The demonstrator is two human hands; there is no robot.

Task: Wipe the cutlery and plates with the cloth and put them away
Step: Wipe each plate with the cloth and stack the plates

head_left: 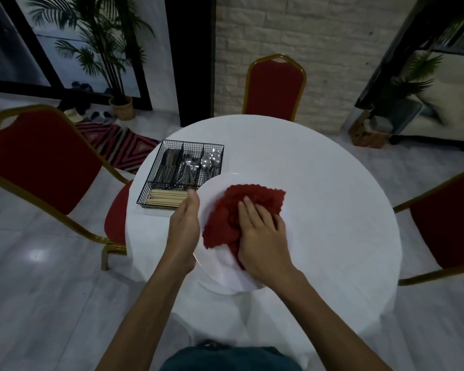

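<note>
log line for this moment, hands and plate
step: wiping plate | left hand: grips plate rim | right hand: presses red cloth onto plate | cutlery basket: on table

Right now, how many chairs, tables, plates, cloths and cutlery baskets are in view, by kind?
Red chairs: 3
Table: 1
Plate: 1
Cloth: 1
Cutlery basket: 1
Total: 7

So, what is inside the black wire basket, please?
Knives, forks and spoons in three compartments, chopsticks along the near one; the plate covers the basket's near right corner.
</note>
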